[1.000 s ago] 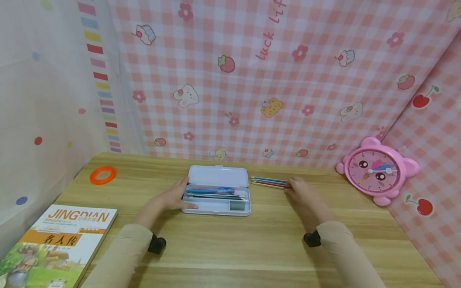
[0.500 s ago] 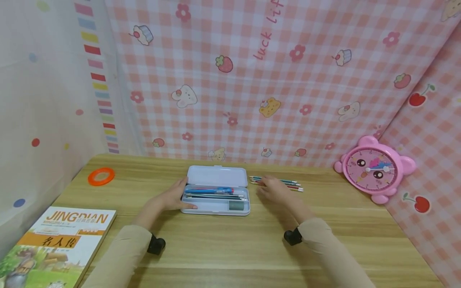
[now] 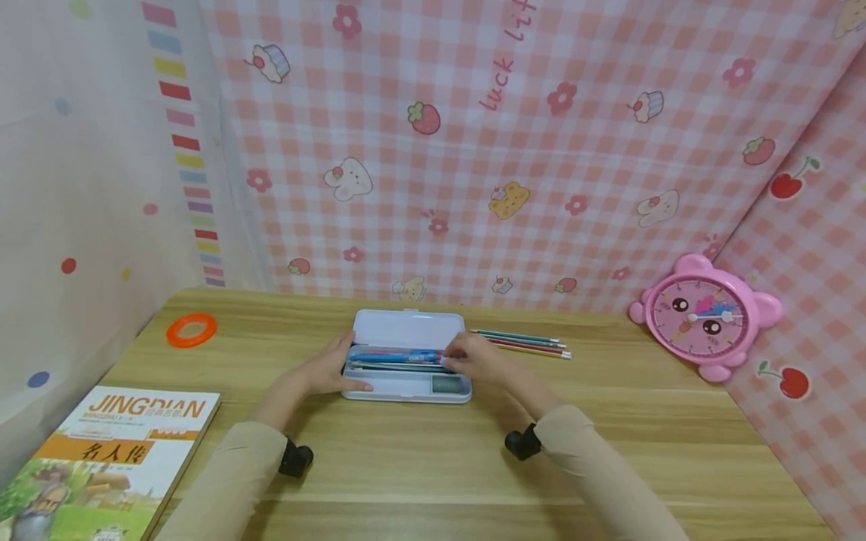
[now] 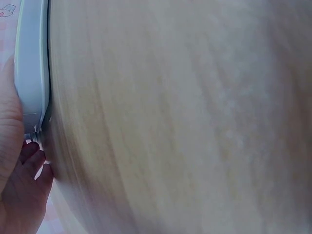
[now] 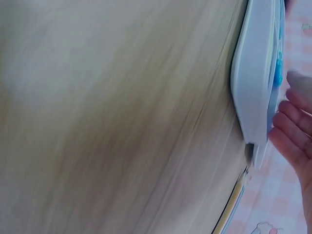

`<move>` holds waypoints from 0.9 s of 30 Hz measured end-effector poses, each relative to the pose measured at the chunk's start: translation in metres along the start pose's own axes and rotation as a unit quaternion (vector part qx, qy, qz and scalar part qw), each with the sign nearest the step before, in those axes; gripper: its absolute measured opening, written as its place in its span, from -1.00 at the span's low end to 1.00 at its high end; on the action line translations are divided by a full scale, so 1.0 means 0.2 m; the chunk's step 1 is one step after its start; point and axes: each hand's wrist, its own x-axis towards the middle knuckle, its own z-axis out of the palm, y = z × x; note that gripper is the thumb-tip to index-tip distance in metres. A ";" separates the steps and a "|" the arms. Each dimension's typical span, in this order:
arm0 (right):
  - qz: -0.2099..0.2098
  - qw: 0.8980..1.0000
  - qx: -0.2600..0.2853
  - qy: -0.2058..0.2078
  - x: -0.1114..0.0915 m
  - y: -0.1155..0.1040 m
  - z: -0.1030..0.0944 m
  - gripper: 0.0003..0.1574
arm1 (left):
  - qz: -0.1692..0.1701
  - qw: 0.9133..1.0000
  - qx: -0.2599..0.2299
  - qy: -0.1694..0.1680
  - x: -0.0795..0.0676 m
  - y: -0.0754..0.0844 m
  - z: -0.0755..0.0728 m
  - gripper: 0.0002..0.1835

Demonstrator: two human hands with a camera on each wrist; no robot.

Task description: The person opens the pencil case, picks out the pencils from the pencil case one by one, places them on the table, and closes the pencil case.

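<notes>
While the left hand (image 3: 328,371) steadies an open pencil case (image 3: 399,386), the right hand (image 3: 482,361) reaches over its contents

The white case lies near the middle of the surface's (image 3: 419,466) back edge. The left hand grips its left end, thumb over the front corner. The right hand is at the right end, fingers loosely bent beside the tip of a blue pen (image 3: 399,357); whether they pinch anything, I cannot tell. Slim pencils (image 3: 406,368) lie along the pen, and a grey-green block (image 3: 446,385) sits front right inside. Loose pencils (image 3: 524,347) rest just right of the case, by the same back edge.

The step in hand looks like arranging the case's contents; adding or removing is unclear. Next, the right fingers probably need a light pinch on one thin barrel, the case held firm.
</notes>
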 end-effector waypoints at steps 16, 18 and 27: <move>-0.030 0.998 0.018 -0.048 0.01 -0.01 0.02 -0.86 | -0.004 1.000 -0.015 0.002 -0.01 0.02 -0.01 0.19; -0.025 0.998 0.024 -0.062 0.01 -0.02 0.02 -0.87 | -0.001 1.000 -0.024 0.002 -0.01 0.02 -0.01 0.22; -0.037 0.995 0.024 -0.088 0.03 -0.04 0.00 -0.88 | -0.011 1.000 -0.016 -0.006 -0.02 0.03 -0.02 0.23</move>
